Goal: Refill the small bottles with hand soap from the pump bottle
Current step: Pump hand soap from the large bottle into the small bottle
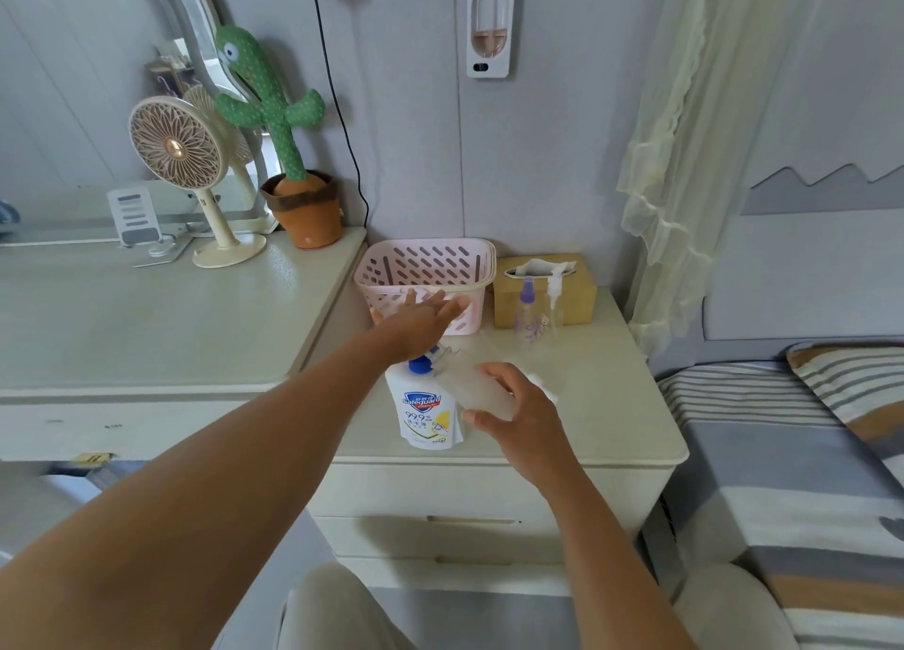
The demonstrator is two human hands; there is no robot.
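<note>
1. One white plastic pump bottle with a blue pump head (421, 417) stands upright near the front edge of the cream bedside cabinet (597, 405).
2. Three small bottles! A frosted clear one (477, 388) is tilted, its mouth right at the pump spout. A clear purple-capped one (528, 314) and a clear one with a white pump top (555, 302) stand upright side by side in front of the tan tissue box (579, 302).
3. Two hands: the left hand (423, 314) lies flat with fingers spread above the pump head, and the right hand (521, 417) curls its fingers round the frosted bottle.
4. The left wrist covers the pump top, so I cannot tell whether it touches. The frosted bottle's fill level is unclear.
5. Around: one pink slotted plastic basket (425, 246) sits behind the left hand. One cream desk fan (173, 148) and one green plush cactus (274, 106) are on the desk to the left.
</note>
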